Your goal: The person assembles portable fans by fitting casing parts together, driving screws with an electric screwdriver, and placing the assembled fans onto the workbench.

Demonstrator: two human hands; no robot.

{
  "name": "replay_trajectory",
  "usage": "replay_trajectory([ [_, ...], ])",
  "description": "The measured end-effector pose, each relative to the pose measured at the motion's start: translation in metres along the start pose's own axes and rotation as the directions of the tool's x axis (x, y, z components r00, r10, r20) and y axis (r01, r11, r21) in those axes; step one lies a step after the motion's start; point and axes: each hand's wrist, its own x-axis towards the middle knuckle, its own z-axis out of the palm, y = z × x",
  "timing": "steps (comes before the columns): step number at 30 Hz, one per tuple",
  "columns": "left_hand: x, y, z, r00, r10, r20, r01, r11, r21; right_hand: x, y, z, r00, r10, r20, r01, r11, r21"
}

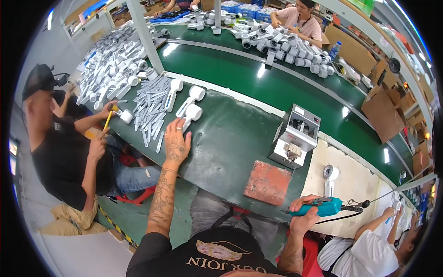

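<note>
My left hand (176,142) reaches over the green worktable (221,134), fingers stretched out and apart. Its fingertips lie at the handle of a white round-headed handheld device (194,112); whether they grip it is hard to see. Two more such devices, a middle one (197,93) and a left one (176,86), lie just beyond. Beside them is a heap of slim grey strips (152,99). In my right hand (303,217) is a teal electric screwdriver (325,207), held level and tethered to a cable. Another white device (330,173) lies beyond it on a cream sheet.
A metal box-shaped machine (295,136) stands right of centre, with a worn red block (267,182) before it. Beyond runs a green conveyor (221,69). A co-worker at left holds a yellow-handled hammer (107,121) near a large pile of white devices (113,69). Other people sit right and across.
</note>
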Motion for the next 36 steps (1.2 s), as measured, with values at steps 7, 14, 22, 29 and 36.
replay_trajectory([
  [7,0.014,0.146,0.01,0.973,0.215,0.081,-0.14,0.833,-0.536,-0.025,-0.008,-0.027,0.994,0.03,-0.101,-0.037,0.997,-0.074],
  [14,-0.011,0.31,0.019,0.652,0.662,0.37,-0.097,0.557,-0.825,-0.021,-0.029,-0.036,0.997,0.06,-0.043,-0.063,0.996,-0.059],
  [22,-0.093,0.445,0.133,0.519,0.776,0.358,-0.437,0.601,-0.669,-0.06,-0.05,-0.073,0.986,0.04,-0.159,-0.049,0.997,-0.053],
  [29,-0.084,0.435,0.196,0.585,0.754,0.299,-0.407,0.592,-0.696,-0.066,-0.049,-0.069,0.967,0.006,-0.255,-0.035,0.993,-0.11],
  [36,-0.044,0.389,0.123,0.622,0.663,0.416,-0.26,0.676,-0.69,-0.031,-0.024,-0.069,0.988,0.023,-0.151,-0.045,0.988,-0.145],
])
